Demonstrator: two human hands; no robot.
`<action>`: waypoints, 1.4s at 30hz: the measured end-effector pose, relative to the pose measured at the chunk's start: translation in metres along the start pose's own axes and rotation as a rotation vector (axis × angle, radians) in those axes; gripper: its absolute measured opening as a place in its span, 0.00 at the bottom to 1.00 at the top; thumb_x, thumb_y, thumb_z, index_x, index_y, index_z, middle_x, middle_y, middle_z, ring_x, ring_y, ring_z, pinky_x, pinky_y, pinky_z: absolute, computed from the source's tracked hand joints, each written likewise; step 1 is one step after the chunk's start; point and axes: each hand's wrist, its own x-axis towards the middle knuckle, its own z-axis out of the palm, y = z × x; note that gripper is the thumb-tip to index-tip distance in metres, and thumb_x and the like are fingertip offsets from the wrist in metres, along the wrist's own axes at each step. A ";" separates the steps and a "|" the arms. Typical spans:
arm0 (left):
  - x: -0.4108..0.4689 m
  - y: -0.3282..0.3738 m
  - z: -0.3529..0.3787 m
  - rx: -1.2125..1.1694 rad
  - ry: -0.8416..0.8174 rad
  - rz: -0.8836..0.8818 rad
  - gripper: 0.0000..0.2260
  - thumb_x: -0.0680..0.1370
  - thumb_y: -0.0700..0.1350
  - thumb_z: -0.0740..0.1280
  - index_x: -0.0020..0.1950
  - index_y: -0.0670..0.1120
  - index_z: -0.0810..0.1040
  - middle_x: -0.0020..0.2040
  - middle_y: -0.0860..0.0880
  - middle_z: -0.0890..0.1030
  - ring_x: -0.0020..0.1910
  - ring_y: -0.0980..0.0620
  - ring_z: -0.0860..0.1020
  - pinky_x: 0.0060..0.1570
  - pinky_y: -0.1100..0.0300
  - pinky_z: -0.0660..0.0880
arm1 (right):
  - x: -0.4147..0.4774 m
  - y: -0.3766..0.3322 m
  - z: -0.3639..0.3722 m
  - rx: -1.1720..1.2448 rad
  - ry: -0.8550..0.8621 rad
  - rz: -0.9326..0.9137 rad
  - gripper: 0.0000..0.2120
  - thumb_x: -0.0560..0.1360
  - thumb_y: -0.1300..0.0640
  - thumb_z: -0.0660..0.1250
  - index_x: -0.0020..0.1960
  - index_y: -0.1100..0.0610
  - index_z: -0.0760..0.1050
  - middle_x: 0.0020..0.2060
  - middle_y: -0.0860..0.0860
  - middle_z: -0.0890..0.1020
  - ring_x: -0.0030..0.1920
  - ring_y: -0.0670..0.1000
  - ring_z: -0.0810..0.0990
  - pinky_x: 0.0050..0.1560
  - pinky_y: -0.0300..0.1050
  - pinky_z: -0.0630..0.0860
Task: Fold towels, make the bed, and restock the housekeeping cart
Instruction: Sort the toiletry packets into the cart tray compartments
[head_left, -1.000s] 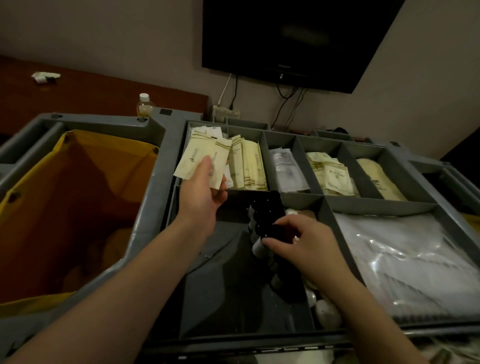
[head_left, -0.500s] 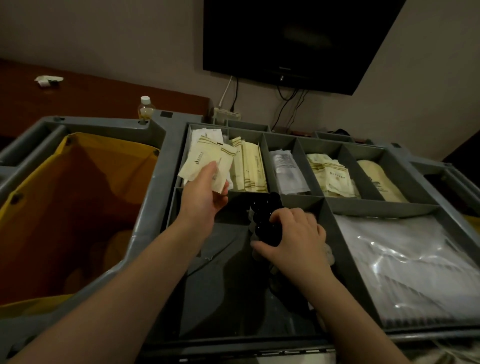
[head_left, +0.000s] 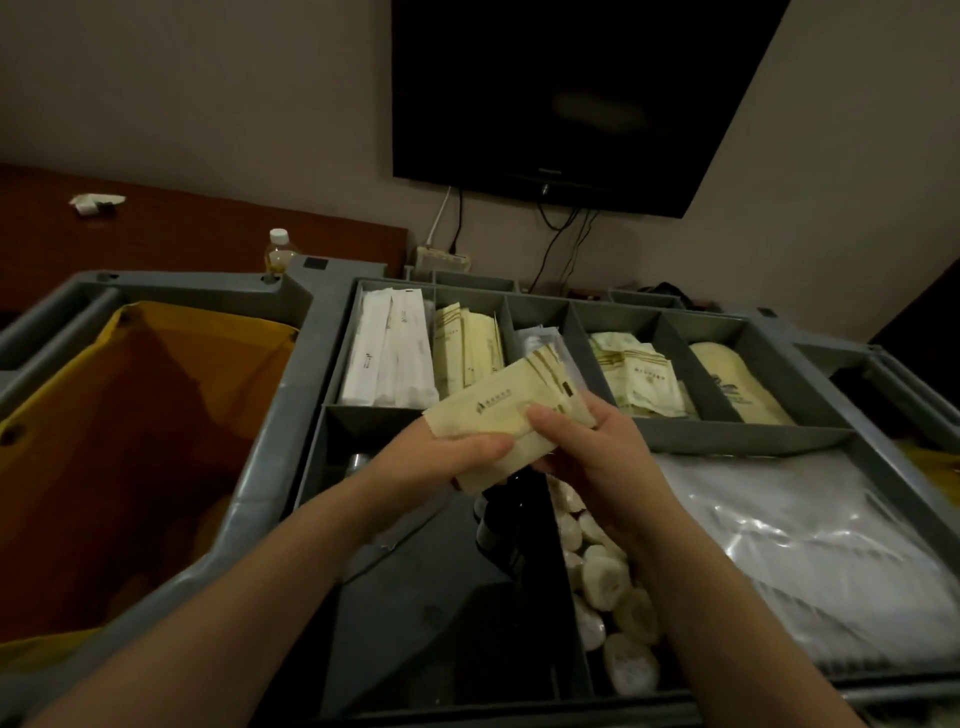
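Note:
Both hands hold a small stack of cream amenity packets (head_left: 498, 415) above the grey housekeeping cart tray (head_left: 727, 431). My left hand (head_left: 441, 457) grips the stack's near left end, thumb on top. My right hand (head_left: 587, 441) pinches its right side. Behind the stack, rear compartments hold white sleeves (head_left: 387, 353), more cream packets (head_left: 465, 348), a clear wrapped item (head_left: 535, 343), pale green sachets (head_left: 641, 379) and a cream pouch (head_left: 737, 384). Dark bottles (head_left: 498, 525) and small round soaps (head_left: 602, 571) lie in the front compartment below my hands.
A yellow laundry bag (head_left: 145, 441) hangs in the cart's left bay. Clear plastic bags (head_left: 805, 551) fill the right front compartment. A black wall TV (head_left: 571, 93) hangs ahead, with cables and a power strip (head_left: 441, 257) under it. A bottle (head_left: 280, 252) stands by the dark wooden surface (head_left: 182, 234).
My right hand left the dark bottles and came up to the packets. My left hand brought the stack right and nearer, away from the rear left compartment, so both hands now hold it.

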 end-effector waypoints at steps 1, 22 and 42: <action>0.001 -0.001 -0.001 0.019 -0.023 0.000 0.13 0.72 0.44 0.71 0.56 0.50 0.77 0.48 0.53 0.84 0.50 0.55 0.82 0.46 0.62 0.78 | 0.000 -0.001 -0.005 -0.086 0.000 -0.018 0.09 0.69 0.57 0.70 0.48 0.58 0.78 0.40 0.53 0.84 0.41 0.50 0.83 0.42 0.41 0.80; -0.029 -0.016 0.098 0.359 0.957 0.206 0.15 0.79 0.44 0.62 0.33 0.45 0.79 0.26 0.52 0.73 0.29 0.56 0.70 0.34 0.62 0.67 | 0.093 0.007 -0.219 -1.008 0.199 0.084 0.17 0.78 0.56 0.61 0.64 0.60 0.73 0.53 0.58 0.80 0.44 0.56 0.80 0.52 0.50 0.76; -0.233 -0.249 0.326 0.283 1.388 -0.572 0.10 0.79 0.43 0.64 0.40 0.54 0.79 0.34 0.53 0.78 0.36 0.52 0.76 0.38 0.58 0.71 | -0.184 0.188 -0.214 -0.907 -0.843 0.039 0.09 0.79 0.59 0.59 0.47 0.47 0.75 0.37 0.46 0.77 0.37 0.44 0.75 0.40 0.39 0.73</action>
